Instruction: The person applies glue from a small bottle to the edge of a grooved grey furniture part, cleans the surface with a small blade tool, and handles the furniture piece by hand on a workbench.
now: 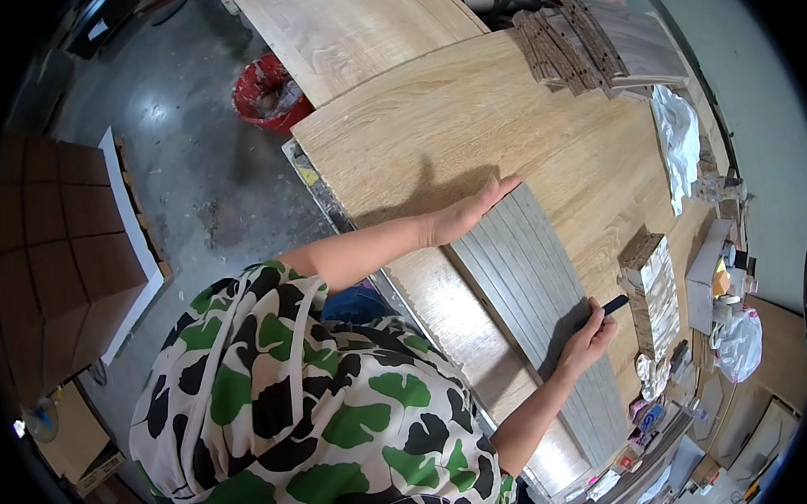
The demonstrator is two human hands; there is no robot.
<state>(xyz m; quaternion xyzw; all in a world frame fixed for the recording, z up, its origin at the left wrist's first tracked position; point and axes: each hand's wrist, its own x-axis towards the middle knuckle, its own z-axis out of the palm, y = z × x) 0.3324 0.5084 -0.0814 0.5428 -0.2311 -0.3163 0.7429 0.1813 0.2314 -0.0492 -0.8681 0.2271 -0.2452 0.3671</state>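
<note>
Here we look down on a long grey grooved panel (531, 316) lying flat on a pale wood-grain surface (481, 120), running from the upper middle toward the lower right. Our left hand (466, 212) lies open and flat, palm down, pressing the panel's far end. Our right hand (589, 337) is curled closed around a small dark tool (614, 304), resting at the panel's right edge about midway along. The panel looks thin, rigid and fairly light, made of narrow strips side by side; we judge it would flex or sag if lifted from one end, so holding it by both long edges, hands apart, seems safest. Its ribbed face should give some grip. To the right sit a stack of small wood sample pieces (652, 285) and, farther up, a pile of dark brown strips (570, 43).
</note>
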